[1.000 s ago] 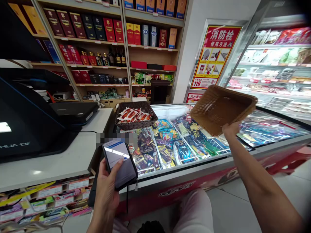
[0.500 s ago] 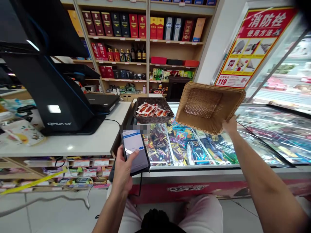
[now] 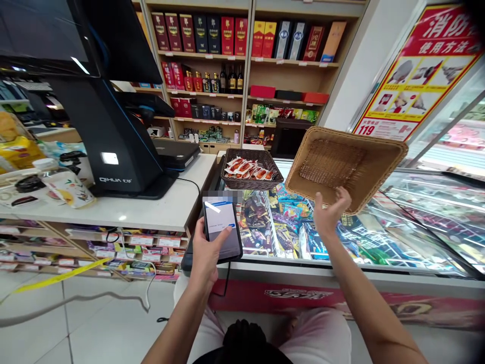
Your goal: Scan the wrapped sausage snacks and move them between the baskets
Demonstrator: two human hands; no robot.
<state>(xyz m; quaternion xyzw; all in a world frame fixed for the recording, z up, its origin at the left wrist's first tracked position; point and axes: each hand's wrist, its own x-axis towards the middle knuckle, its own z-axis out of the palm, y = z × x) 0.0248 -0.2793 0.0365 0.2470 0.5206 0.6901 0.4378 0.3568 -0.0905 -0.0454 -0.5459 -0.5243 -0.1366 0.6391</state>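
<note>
My left hand point(image 3: 206, 253) is wrapped round a smartphone point(image 3: 223, 230), thumb on its lit screen. Just in front of the lower edge of a tan wicker basket point(image 3: 333, 156) is my right hand point(image 3: 330, 210), its fingers apart and slightly curled, with nothing in them. The basket stands tilted over the freezer with its inside towards me; what props it up is hidden. A dark brown wicker basket point(image 3: 275, 177) beyond the phone contains several wrapped sausages point(image 3: 246, 168). Beneath both hands lies the chest freezer point(image 3: 273, 273), filled with packaged ice creams point(image 3: 288, 210).
On the left, a black checkout terminal point(image 3: 121, 146) stands on a white counter point(image 3: 159, 212), near a cup with a fruit print point(image 3: 71, 189). A yellow strap point(image 3: 64, 275) and a grey cable point(image 3: 87, 301) cross the lower left. Shelves of boxes point(image 3: 200, 33) line the back.
My right hand has let go of the tan basket's lower right edge and moved left, its fingers now apart. The basket stays tilted. My left thumb remains on the phone; the view has shifted left.
</note>
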